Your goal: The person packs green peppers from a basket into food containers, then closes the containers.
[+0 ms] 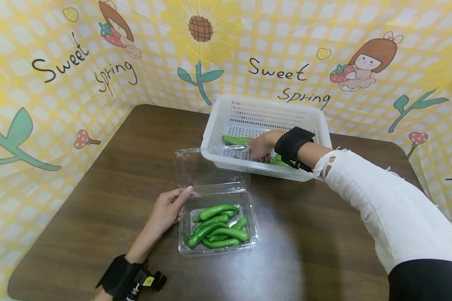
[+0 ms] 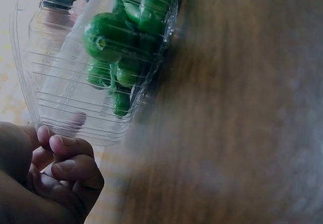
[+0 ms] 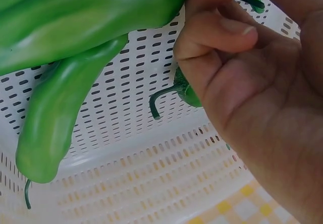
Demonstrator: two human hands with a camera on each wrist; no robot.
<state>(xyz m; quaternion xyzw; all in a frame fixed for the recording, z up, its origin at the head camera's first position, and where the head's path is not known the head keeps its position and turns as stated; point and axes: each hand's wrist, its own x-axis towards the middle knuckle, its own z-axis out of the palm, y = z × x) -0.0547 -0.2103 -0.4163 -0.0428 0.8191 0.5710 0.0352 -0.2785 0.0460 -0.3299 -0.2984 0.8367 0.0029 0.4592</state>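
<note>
Pinching one clear clamshell [image 1: 252,211] — left hand [image 1: 168,207]; right hand [image 1: 264,144] inside one basket [image 1: 271,112].

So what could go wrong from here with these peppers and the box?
Perhaps three things. In the head view the open lid overlaps the white basket's near edge, so the right hand might knock it on the way back. The peppers in the clear box lie heaped on one another, so one more set on top could roll off. The left hand pinches the box near one hinge corner, so a tug might slide or tip it.
</note>
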